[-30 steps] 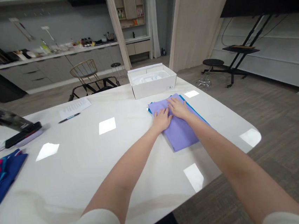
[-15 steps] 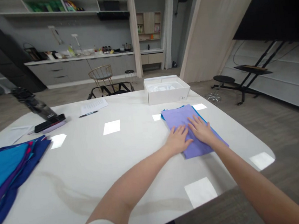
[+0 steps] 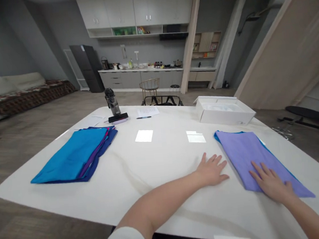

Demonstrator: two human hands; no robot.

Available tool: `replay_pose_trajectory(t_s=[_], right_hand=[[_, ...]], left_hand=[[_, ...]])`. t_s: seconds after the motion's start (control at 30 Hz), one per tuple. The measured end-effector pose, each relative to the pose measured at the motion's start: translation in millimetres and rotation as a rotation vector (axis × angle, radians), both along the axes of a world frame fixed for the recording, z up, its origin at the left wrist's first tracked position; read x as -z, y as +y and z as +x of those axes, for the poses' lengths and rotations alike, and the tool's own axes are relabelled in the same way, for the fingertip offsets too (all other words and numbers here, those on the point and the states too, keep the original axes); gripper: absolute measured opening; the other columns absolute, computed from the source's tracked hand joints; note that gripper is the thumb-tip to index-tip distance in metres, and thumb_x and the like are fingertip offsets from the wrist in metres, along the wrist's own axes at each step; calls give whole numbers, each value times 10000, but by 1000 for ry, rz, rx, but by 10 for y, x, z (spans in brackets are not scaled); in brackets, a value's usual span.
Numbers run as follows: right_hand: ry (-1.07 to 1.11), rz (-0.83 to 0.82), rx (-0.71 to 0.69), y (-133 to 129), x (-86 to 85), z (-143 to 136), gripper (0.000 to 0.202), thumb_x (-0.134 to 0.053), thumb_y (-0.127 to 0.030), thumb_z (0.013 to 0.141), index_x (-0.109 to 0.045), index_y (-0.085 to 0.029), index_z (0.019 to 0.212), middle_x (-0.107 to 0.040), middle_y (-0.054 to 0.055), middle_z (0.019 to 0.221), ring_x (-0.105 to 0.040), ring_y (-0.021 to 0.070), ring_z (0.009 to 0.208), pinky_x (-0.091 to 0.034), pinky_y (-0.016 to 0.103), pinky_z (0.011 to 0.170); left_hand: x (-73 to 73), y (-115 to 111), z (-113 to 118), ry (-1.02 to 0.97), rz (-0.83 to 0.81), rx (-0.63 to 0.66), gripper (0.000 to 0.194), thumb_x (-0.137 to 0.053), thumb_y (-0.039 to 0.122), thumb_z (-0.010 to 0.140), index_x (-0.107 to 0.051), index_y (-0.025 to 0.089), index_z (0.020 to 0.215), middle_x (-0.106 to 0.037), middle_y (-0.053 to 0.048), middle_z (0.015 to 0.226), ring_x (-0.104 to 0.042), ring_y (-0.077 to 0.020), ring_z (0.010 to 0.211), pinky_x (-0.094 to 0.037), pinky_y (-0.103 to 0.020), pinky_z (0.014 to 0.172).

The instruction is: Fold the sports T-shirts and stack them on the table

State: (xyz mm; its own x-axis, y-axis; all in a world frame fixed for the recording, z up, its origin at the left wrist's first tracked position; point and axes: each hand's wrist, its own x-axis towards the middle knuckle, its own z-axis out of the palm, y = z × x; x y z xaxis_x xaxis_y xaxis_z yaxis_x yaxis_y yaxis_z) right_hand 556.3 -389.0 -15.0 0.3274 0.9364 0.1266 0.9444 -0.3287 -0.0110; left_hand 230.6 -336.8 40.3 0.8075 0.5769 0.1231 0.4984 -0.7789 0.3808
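Note:
Flat on the folded lavender cloth (image 3: 244,152) rests my right hand (image 3: 273,183), its fingers spread. Blue fabric peeks out from under the lavender one along its far and right edges. My left hand (image 3: 211,170) is just left of that cloth, fingers apart, over the white tabletop; whether it touches the surface I cannot tell. Neither hand grips anything. On the left side of the table lies a stack of folded cloths (image 3: 72,152), bright blue on top with purple, pink and navy layers showing at the right edge.
An open white box (image 3: 224,119) stands at the table's right back. Toward the back left are a dark water bottle (image 3: 113,103), a black phone-like object (image 3: 118,118), a pen (image 3: 144,117) and a paper sheet (image 3: 150,111). A chair (image 3: 161,99) stands behind the table.
My left hand has left the lavender cloth and moved left over the table. My right hand stays on the cloth. The view has swung left, bringing the whole blue stack into sight.

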Motion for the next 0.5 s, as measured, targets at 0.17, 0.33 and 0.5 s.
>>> replay_pose_trajectory(t_s=[0.17, 0.33, 0.5], right_hand=[[26, 61, -158, 447, -236, -795, 660, -309, -517, 959, -521, -177, 1484, -448, 225, 1565, -415, 448, 1432, -356, 770, 1057], [348, 26, -634, 1024, -372, -2705, 422, -468, -383, 960, -651, -157, 1265, -607, 185, 1388, -571, 299, 1311, -390, 461, 1176], [577, -12, -969, 1250, -423, -4771, 285, -564, -268, 950, -676, -177, 1196, -640, 132, 1296, -597, 249, 1252, -410, 426, 1147]], left_hand=[[-2, 185, -1087, 41, 11, -217, 591, -441, 433, 1013, -393, 188, 1549, -268, -156, 1688, -245, -305, 1563, -132, -661, 1247], [-13, 364, -2340, 63, 90, -548, 401, -498, 271, 965, -586, 196, 1348, -466, -143, 1580, -407, -272, 1476, -209, -628, 1244], [-176, 348, -3735, 83, 222, -886, 331, -493, 193, 944, -642, 228, 1237, -574, -107, 1469, -515, -259, 1366, -220, -560, 1249]])
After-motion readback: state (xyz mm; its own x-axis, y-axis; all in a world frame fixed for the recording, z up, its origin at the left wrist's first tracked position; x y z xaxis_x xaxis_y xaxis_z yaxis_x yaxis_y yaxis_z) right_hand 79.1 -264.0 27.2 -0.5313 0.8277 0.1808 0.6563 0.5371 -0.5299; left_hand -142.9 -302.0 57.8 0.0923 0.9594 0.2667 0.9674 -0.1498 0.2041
